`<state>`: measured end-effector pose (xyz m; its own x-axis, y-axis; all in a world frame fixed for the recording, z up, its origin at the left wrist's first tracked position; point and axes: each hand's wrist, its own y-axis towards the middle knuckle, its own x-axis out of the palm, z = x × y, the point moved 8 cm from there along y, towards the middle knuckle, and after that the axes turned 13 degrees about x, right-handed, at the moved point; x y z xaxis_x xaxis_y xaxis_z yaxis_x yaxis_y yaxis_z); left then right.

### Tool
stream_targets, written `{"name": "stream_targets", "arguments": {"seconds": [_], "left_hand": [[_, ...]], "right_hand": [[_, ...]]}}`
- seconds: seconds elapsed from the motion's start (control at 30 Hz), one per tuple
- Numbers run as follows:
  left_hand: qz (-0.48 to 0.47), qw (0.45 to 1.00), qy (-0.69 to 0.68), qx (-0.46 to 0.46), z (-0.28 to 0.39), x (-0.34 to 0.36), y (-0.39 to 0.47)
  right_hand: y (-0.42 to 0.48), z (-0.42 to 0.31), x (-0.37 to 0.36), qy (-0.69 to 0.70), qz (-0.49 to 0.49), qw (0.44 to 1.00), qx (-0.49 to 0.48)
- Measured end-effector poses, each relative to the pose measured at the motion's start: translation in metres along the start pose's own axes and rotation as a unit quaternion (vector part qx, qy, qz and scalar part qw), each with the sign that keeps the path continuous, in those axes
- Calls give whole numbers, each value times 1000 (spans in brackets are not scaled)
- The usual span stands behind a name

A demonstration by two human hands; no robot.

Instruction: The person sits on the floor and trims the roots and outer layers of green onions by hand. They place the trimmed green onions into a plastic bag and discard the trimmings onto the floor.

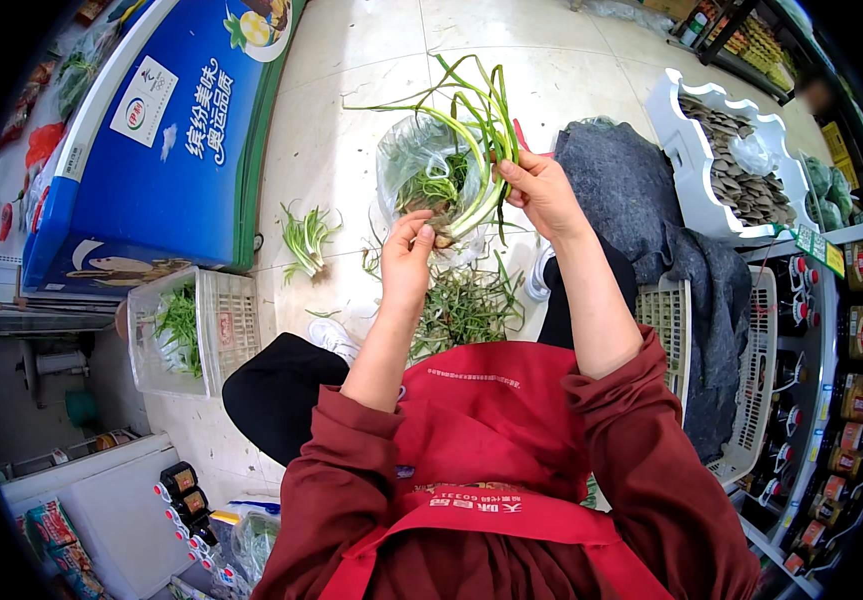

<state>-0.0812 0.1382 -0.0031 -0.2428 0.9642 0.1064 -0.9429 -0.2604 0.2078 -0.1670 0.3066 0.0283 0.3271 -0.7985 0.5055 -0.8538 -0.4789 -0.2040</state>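
Observation:
My right hand (540, 191) grips a few long green onions (469, 135) around their green stalks. Their leaves bend over at the top and spread to the left. At the pale root end, my left hand (409, 255) pinches with thumb and fingers near the bulbs and roots. Behind the onions, a clear plastic bag (401, 161) on the floor holds more greens with brown roots. Below my hands lies a loose pile of trimmed leaves (469, 304), between my feet. A small bunch of short green onions (307, 244) rests on the tiles to the left.
To the left are a blue chest freezer (168, 165) and a plastic crate (232, 322) with greens. At right, dark grey cloth (615, 172) drapes over pale baskets (750, 375). Beyond it stands a white foam box (701, 180) of mushrooms, near shelves of bottles (791, 360).

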Motion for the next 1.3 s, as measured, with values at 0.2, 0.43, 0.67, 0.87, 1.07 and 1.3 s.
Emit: {"name": "stream_targets", "arguments": {"seconds": [0.2,0.43,0.67,0.87,1.07,1.3], "left_hand": [[98,993,-64,-32,-39,-21,2],[171,979,-85,-69,-47,-30,3],[176,974,-75,-126,-51,-36,-3],[63,991,16,-116,-34,-22,5],[18,974,222,-49,-19,-25,13],[19,922,386,3,-1,-23,20]], "right_hand": [[2,5,8,-29,29,999,-26],[5,13,12,-87,67,992,-67],[2,15,17,-138,80,985,-68],[-3,2,26,-158,53,977,-130],[-4,4,33,-189,46,973,-121],[-9,-2,32,-295,123,931,-177]]}}
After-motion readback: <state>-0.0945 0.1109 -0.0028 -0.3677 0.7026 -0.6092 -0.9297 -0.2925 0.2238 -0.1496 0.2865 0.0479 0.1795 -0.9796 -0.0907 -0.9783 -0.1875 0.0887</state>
